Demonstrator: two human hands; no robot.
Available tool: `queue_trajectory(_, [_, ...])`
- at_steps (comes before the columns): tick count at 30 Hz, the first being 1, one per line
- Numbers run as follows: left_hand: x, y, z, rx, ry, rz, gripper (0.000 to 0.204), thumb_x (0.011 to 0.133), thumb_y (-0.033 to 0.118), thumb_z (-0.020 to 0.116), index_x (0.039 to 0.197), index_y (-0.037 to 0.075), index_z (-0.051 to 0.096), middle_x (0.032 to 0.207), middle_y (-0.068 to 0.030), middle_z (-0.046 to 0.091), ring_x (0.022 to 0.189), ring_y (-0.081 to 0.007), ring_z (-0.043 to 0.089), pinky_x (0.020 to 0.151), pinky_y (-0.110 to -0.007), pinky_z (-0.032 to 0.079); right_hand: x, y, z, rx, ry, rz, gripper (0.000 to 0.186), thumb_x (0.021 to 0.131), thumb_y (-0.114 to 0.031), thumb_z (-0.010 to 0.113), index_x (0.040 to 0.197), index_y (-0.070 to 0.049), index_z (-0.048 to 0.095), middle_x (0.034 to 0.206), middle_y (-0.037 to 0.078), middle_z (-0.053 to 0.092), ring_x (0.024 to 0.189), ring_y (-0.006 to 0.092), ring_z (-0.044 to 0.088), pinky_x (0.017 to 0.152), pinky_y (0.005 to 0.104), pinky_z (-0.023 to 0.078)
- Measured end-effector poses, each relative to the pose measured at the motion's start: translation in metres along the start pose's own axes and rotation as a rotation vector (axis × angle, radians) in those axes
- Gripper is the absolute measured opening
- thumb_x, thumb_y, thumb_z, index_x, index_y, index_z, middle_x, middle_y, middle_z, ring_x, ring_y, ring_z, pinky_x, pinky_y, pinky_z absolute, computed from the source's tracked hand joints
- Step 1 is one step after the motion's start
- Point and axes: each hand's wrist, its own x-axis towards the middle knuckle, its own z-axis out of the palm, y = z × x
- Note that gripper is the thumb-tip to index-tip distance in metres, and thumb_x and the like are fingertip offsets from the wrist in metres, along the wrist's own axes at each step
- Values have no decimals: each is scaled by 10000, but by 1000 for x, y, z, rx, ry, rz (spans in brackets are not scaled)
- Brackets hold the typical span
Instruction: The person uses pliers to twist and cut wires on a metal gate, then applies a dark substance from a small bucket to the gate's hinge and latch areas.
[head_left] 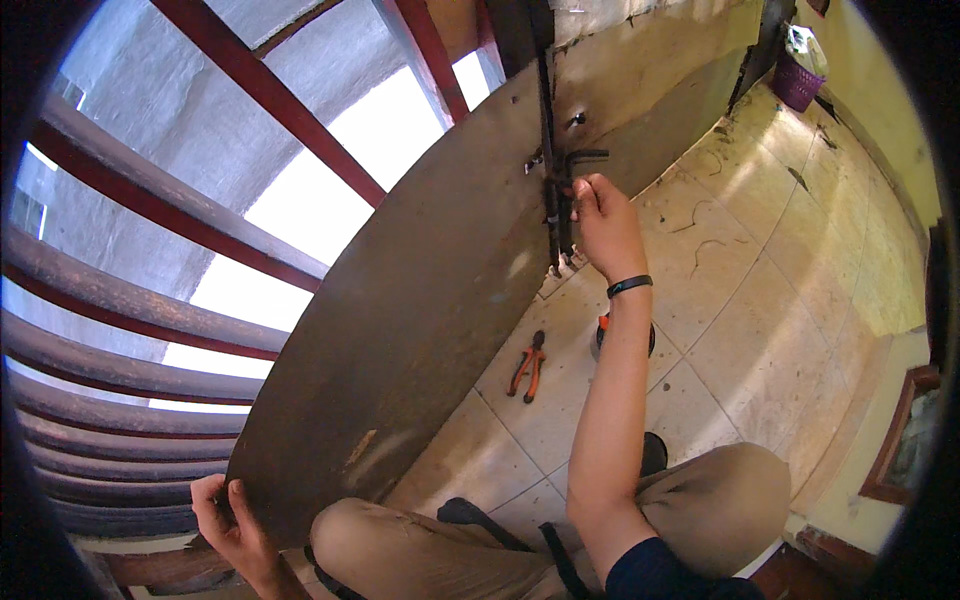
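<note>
A broad grey-brown sheet panel (400, 270) of a gate stands to my left, against red bars. My left hand (235, 530) is curled over the panel's near edge, thumb on its face. My right hand (600, 220) is closed in a pinch at the dark L-shaped bolt rod (590, 154), beside the upright black bar (549, 160) where two panels meet. The exact grip is partly hidden by my fingers. On the tiles below lie pliers (528, 368) with orange handles. A round black and orange object (652, 340) is mostly covered by my right forearm.
Red gate bars (240, 240) run along the left, with bright ground beyond. A second panel (650, 90) continues past the bar. Short wires or twigs (705, 245) are scattered over the tiled floor (760, 320). At the far right stands a purple basket (798, 84).
</note>
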Motion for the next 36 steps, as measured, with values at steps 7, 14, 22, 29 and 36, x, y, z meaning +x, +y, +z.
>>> queue_trajectory(7, [-9, 1, -7, 40, 16, -13, 130, 1032, 111, 565, 989, -10, 547, 925, -44, 526, 893, -143, 492, 833, -266, 400, 2, -4, -1, 20, -20, 53, 292, 1067, -331, 497, 1044, -76, 638, 807, 11, 602, 644, 92, 549, 503, 283, 507])
queue_trajectory(14, [-11, -8, -9, 23, -7, -19, 140, 1034, 114, 559, 957, -1, 539, 908, -40, 511, 875, -140, 477, 824, -274, 398, -4, -4, 3, 221, 3, 143, 334, 1053, -368, 538, 1155, -73, 656, 900, 20, 623, 745, 81, 578, 537, 265, 513])
queue_trajectory(22, [-25, -21, -26, -11, -32, -37, 115, 999, 93, 596, 940, -4, 579, 892, -62, 557, 869, -175, 522, 820, -303, 416, -57, -41, -8, 184, 430, 22, 383, 995, -321, 661, 1220, -12, 636, 1162, 86, 666, 956, 155, 612, 768, 308, 524])
queue_trajectory(29, [-23, 10, -9, 50, -171, -88, 107, 954, 11, 656, 1058, -12, 656, 985, -133, 652, 899, -259, 631, 821, -353, 503, -143, -136, -9, 274, 500, 62, 506, 1039, -267, 542, 1455, -2, 429, 1462, 147, 490, 1282, 249, 491, 1028, 363, 432])
queue_trajectory(36, [9, 26, -19, 0, -527, -131, 124, 792, -6, 752, 880, 35, 674, 895, -143, 679, 904, -323, 648, 863, -405, 441, -221, -205, 23, 496, -30, 795, 783, 977, -377, 678, 1530, 19, 291, 1554, 178, 393, 1394, 251, 419, 1048, 364, 444])
